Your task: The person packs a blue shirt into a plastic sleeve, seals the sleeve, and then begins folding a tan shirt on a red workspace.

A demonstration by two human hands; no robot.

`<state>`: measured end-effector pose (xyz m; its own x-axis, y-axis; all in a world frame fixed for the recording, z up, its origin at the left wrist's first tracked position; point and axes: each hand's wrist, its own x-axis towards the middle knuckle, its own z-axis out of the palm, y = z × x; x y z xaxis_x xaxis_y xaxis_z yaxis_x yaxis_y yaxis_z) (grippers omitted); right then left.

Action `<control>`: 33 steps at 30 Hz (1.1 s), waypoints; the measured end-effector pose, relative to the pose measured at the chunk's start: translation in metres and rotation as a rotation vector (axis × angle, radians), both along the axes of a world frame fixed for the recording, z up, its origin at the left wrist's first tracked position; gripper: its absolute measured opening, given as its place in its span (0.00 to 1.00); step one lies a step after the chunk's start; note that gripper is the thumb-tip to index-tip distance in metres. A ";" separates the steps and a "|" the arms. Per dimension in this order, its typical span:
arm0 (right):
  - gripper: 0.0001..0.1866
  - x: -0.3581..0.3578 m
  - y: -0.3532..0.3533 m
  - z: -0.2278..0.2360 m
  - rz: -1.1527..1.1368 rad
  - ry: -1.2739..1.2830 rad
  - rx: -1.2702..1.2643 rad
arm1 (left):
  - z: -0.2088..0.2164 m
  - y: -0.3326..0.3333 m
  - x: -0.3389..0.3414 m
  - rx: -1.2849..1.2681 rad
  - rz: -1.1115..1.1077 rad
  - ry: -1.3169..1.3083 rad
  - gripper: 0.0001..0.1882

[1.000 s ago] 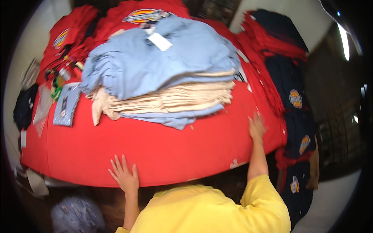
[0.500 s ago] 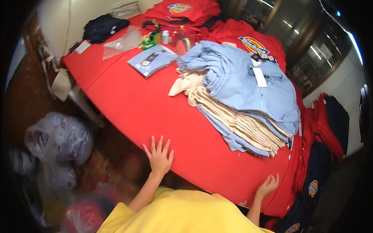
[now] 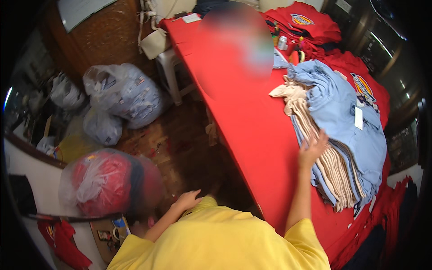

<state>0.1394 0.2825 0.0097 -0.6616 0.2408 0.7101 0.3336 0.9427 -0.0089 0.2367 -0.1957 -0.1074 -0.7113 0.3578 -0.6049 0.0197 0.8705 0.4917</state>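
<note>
My right hand lies with its fingers spread on the side of a stack of folded beige garments. Light blue shirts are heaped over that stack, and a white tag hangs on the top one. Close to my body, off the table's near edge, my left hand hovers beside my yellow shirt with at least one finger stretched out. It holds nothing that I can see. Both garment piles rest on a red-covered table.
A round blurred patch hides part of the table's far end. Red garments and a small white bottle lie beyond the pile. Clear bags of blue items and a bag of red ones sit on the floor, left. A white stool stands beside the table.
The view has turned left, showing more floor and bags. My left hand has come off the table toward my body. My right hand has moved forward from the near edge onto the stack.
</note>
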 end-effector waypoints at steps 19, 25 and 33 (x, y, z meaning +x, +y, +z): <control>0.32 -0.012 0.053 -0.007 -0.603 -0.478 0.273 | -0.128 -0.031 0.276 -0.406 0.868 -0.215 0.25; 0.32 -0.007 0.063 -0.014 -0.583 -0.501 0.240 | -0.144 -0.056 0.285 -0.317 0.704 -0.522 0.25; 0.21 -0.038 0.028 -0.008 -0.116 -0.172 -0.083 | -0.155 -0.112 0.176 -0.160 0.634 -0.280 0.31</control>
<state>0.1012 0.3105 0.0014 -0.7361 0.3753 0.5633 0.4427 0.8965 -0.0187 0.4128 -0.3078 -0.2627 -0.5631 -0.1819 -0.8061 -0.6230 0.7344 0.2694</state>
